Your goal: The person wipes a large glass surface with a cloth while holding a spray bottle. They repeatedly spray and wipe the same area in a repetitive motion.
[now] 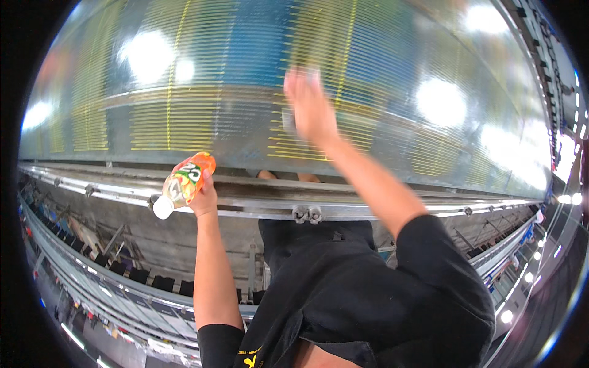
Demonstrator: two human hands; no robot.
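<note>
Closest to us, at the lower edge of the view, we see a black short-sleeved shirt (368, 294) with a small patch of yellow print near its bottom hem. Two bare forearms rise out of its sleeves.

Our left arm runs almost straight up from the lower edge. Our left hand (204, 197) is closed around one small plastic bottle with an orange drink, a green, white and orange label and a white cap (184, 182). The fingers wrap the bottle's upper end. The bottle is tilted, its white cap pointing down and to the left, and it sits in front of the metal rail.

Just beyond that we count two bare feet (288, 176), only their tips showing above the edge of the shirt. They rest by a long grey metal rail with bolted fittings (307, 211) that crosses the whole view from side to side.

Our right arm stretches up and leftward across the rail. Our right hand (310, 107) is blurred with motion. It appears spread flat with the fingers up, but we cannot tell whether it holds anything.

Farthest away, filling the top half, is a broad shiny surface with rows of thin yellow stripes over blue and grey (184, 80). It carries several bright white light reflections.
</note>
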